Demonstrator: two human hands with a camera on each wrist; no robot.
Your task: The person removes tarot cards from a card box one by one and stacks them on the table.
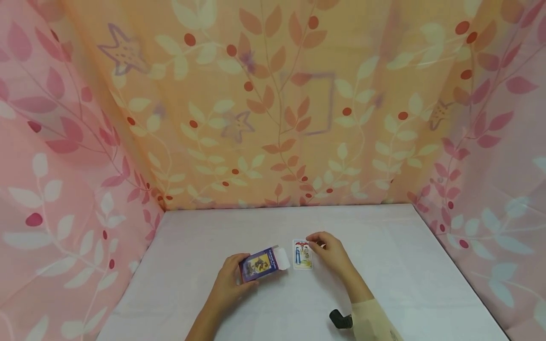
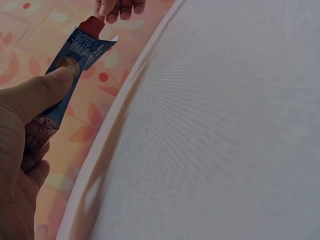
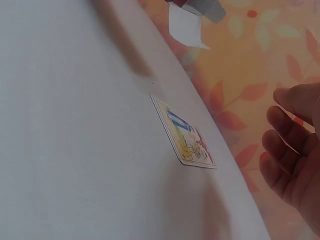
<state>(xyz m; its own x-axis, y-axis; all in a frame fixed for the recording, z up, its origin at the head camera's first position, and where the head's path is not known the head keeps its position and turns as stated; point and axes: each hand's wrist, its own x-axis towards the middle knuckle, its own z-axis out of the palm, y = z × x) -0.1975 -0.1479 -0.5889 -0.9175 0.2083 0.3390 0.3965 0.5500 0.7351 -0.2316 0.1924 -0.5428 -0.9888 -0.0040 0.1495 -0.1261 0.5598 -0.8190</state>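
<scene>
My left hand [image 1: 229,280] grips a blue and purple card box [image 1: 259,265] above the table, thumb along one face and fingers round the other side. The box has a picture on its front, and its open end with a white flap [image 1: 282,258] points right. An illustrated card [image 1: 303,258] lies face up on the white cloth just right of that flap; a blue figure and red shapes show on it. My right hand [image 3: 300,145] hovers over the card's upper right side, fingers loosely bent and nothing between them. What the box contains is hidden.
The table [image 1: 204,229] has a white cloth. Floral fabric [image 1: 277,156] hangs along its back edge, with pink leaf-printed fabric [image 1: 55,199] on both sides. A small black object [image 1: 340,319] shows beside the right sleeve [image 1: 371,319].
</scene>
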